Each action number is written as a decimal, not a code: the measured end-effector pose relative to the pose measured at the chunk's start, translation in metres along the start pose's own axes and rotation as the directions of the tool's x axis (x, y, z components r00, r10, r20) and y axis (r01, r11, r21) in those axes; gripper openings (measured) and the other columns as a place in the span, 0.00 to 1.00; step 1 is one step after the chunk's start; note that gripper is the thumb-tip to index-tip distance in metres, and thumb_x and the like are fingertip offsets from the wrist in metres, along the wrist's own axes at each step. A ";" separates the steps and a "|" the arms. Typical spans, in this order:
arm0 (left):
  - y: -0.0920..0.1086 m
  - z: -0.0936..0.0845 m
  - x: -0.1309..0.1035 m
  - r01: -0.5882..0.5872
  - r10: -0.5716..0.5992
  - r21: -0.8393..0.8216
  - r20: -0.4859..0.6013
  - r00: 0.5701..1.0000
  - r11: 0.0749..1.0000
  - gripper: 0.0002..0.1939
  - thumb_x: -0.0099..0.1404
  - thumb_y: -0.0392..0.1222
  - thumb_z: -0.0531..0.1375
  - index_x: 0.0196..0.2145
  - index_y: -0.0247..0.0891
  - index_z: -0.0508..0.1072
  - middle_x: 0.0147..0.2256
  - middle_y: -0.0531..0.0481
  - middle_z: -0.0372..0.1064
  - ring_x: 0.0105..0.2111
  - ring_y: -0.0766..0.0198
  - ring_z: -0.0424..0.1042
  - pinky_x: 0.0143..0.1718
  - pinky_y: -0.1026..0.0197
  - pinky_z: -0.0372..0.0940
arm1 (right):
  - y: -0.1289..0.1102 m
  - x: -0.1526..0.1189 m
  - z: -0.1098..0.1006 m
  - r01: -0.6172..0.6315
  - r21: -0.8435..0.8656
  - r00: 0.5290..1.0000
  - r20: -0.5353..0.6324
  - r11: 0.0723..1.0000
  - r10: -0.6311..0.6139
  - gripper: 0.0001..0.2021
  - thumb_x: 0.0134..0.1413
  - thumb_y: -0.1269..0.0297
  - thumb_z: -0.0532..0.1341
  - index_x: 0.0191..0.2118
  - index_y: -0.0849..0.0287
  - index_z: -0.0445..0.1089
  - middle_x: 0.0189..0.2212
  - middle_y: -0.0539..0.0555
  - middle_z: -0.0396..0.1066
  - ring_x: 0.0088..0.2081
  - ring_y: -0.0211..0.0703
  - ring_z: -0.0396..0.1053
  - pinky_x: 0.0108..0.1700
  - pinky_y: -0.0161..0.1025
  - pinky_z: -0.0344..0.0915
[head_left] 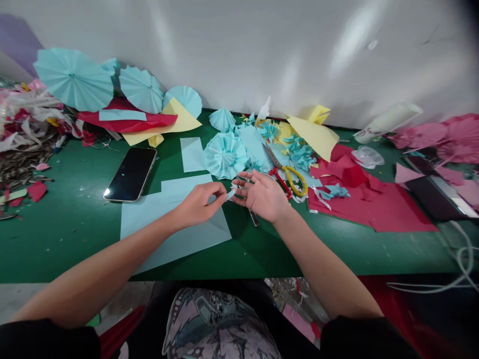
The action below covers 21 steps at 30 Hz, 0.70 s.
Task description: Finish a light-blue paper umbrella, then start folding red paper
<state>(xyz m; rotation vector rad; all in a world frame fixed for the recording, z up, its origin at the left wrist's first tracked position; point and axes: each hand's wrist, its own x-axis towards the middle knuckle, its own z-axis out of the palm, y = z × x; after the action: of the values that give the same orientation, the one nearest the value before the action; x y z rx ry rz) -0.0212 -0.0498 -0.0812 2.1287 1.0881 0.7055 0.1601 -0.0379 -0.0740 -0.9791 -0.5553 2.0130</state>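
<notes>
Between thumb and fingers my left hand (202, 202) pinches a small light-blue paper strip (231, 194) above the table. Close by on the right, my right hand (262, 195) is palm up with its fingers spread; its fingertips are near the strip, and I cannot tell whether they touch it. Large light-blue paper sheets (175, 242) lie under my left forearm. Just beyond my hands sits a pleated light-blue paper rosette (225, 155). Scissors (286, 172) with red and yellow handles lie behind my right hand. A thin metal tool (254, 218) is partly hidden beneath it.
A phone (131, 173) lies left on the green table (86, 234). Folded blue fans (75, 80) lean along the wall. Red paper sheets (396, 212) and a white cable (464, 254) are at right. A pile of scraps (26, 134) fills the far left.
</notes>
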 end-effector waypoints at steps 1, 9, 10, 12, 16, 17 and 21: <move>0.000 0.000 0.000 0.006 -0.006 -0.010 0.004 1.000 1.000 0.08 0.63 0.38 0.50 0.27 0.37 0.63 0.25 0.54 0.64 0.25 0.69 0.62 0.26 0.66 0.55 | 0.000 0.000 0.000 0.006 0.004 1.000 -0.008 1.000 -0.006 0.11 0.58 0.59 0.48 0.36 0.58 0.62 0.30 0.52 0.67 0.30 0.39 0.70 0.35 0.42 0.69; -0.001 0.000 -0.001 0.093 -0.091 -0.150 0.018 0.996 0.984 0.09 0.63 0.40 0.50 0.26 0.37 0.63 0.23 0.54 0.60 0.24 0.70 0.60 0.25 0.66 0.54 | -0.001 -0.001 0.002 0.047 0.040 0.999 -0.027 0.998 -0.045 0.10 0.58 0.59 0.48 0.35 0.58 0.62 0.29 0.52 0.68 0.30 0.40 0.69 0.35 0.42 0.70; -0.002 0.000 0.000 0.112 -0.109 -0.175 0.023 0.994 0.978 0.09 0.63 0.40 0.49 0.26 0.37 0.63 0.23 0.54 0.60 0.24 0.70 0.59 0.25 0.66 0.54 | -0.001 -0.001 0.002 0.055 0.041 0.998 -0.026 0.998 -0.054 0.10 0.57 0.59 0.49 0.35 0.57 0.62 0.29 0.52 0.68 0.30 0.40 0.70 0.36 0.42 0.70; -0.002 0.000 0.000 0.148 -0.142 -0.224 0.042 0.989 0.963 0.09 0.62 0.41 0.50 0.26 0.38 0.63 0.23 0.54 0.60 0.24 0.69 0.59 0.25 0.66 0.54 | -0.001 -0.001 0.001 0.070 0.041 0.997 -0.023 0.997 -0.069 0.09 0.57 0.59 0.50 0.35 0.57 0.62 0.29 0.51 0.68 0.30 0.40 0.70 0.36 0.42 0.70; -0.001 -0.001 0.001 0.199 -0.178 -0.297 0.098 0.979 0.934 0.08 0.61 0.39 0.50 0.26 0.37 0.64 0.25 0.54 0.63 0.27 0.68 0.62 0.29 0.64 0.57 | 0.000 -0.001 0.001 0.084 0.019 0.996 -0.010 0.996 -0.084 0.09 0.56 0.57 0.51 0.36 0.57 0.61 0.30 0.51 0.68 0.31 0.40 0.70 0.38 0.43 0.69; -0.001 -0.002 0.001 0.203 -0.179 -0.312 0.104 0.978 0.928 0.09 0.61 0.39 0.50 0.26 0.37 0.65 0.26 0.54 0.64 0.28 0.68 0.63 0.30 0.64 0.58 | 0.000 -0.001 0.001 0.083 0.012 0.997 -0.007 0.996 -0.083 0.09 0.56 0.57 0.51 0.36 0.57 0.61 0.30 0.51 0.68 0.31 0.39 0.70 0.38 0.43 0.69; 0.000 -0.001 0.000 0.195 -0.172 -0.390 0.095 0.981 0.900 0.10 0.62 0.42 0.50 0.28 0.37 0.67 0.27 0.52 0.66 0.31 0.67 0.65 0.33 0.62 0.60 | 0.000 -0.003 0.002 0.077 -0.003 0.997 0.002 0.997 -0.077 0.09 0.56 0.57 0.51 0.36 0.57 0.61 0.30 0.51 0.68 0.31 0.39 0.70 0.37 0.41 0.69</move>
<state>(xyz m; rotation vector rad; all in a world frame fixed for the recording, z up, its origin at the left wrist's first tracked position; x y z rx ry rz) -0.0220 -0.0490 -0.0805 1.6661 0.9994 0.7018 0.1595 -0.0403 -0.0721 -0.9436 -0.5887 1.9456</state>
